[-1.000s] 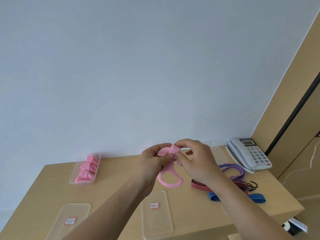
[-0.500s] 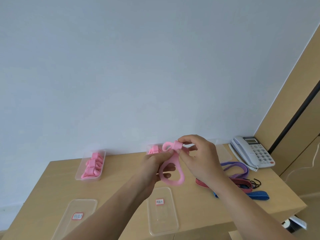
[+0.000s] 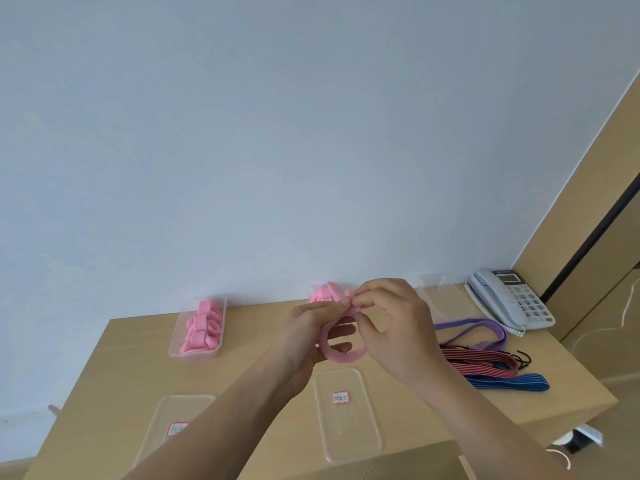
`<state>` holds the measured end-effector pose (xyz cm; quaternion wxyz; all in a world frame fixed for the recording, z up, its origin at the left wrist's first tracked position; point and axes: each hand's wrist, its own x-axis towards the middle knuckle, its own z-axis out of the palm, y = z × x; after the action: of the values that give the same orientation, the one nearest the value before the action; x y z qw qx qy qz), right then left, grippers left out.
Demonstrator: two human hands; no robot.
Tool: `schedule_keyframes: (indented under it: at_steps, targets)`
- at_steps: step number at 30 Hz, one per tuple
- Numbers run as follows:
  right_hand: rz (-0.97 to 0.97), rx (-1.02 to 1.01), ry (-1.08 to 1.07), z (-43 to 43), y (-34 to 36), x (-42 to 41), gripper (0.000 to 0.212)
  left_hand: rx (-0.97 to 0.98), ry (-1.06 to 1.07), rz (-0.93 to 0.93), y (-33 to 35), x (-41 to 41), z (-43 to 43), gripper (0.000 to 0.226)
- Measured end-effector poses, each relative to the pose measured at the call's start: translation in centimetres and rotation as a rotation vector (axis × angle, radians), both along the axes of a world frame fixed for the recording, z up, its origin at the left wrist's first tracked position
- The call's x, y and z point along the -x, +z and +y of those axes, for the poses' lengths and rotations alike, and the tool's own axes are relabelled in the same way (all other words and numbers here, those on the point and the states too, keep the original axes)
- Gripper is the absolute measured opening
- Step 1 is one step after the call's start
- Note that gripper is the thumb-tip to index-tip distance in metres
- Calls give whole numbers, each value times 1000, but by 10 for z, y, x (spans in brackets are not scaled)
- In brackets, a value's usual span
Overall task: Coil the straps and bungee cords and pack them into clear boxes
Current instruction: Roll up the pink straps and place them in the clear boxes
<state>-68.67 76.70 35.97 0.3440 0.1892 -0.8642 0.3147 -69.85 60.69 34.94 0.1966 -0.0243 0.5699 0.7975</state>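
A pink strap (image 3: 341, 355) hangs as a loop between both hands above the middle of the wooden table (image 3: 263, 368). My left hand (image 3: 313, 332) holds the loop, its fingers passing through it. My right hand (image 3: 391, 327) pinches the strap's top end with thumb and forefinger. A clear box (image 3: 199, 353) at the back left holds several coiled pink straps. Behind my hands a second clear box (image 3: 320, 294) with pink straps is partly hidden. Loose purple (image 3: 485, 329), red striped (image 3: 485, 363) and blue (image 3: 516, 382) straps lie at the right.
Two clear lids with red-edged labels lie near the front edge, one in the middle (image 3: 346, 414) and one at the left (image 3: 173, 420). An empty clear box (image 3: 446, 299) and a white telephone (image 3: 509, 299) stand at the back right. Black hooks (image 3: 523, 358) lie by the striped straps.
The strap's loop has tightened and the right hand's pinch has moved onto its top end. The camera has tilted, so the table and boxes sit a little further right in view.
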Motion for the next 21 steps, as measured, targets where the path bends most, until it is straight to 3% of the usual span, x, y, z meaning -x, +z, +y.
schedule_keyframes:
  at_steps: [5,8,11,21]
  targets:
    - [-51,26,-25,-13,-2,-3,12,16,-57,15,-14,4,-18,30]
    - [-229,-65,-32,-14,-13,6,28,32,-88,18,-24,11,-24,26]
    - [-386,-123,14,-12,-22,23,28,36,-99,7,-34,23,-28,24]
    - [-381,-139,25,-4,-57,85,30,-98,-68,-179,-50,67,-21,34]
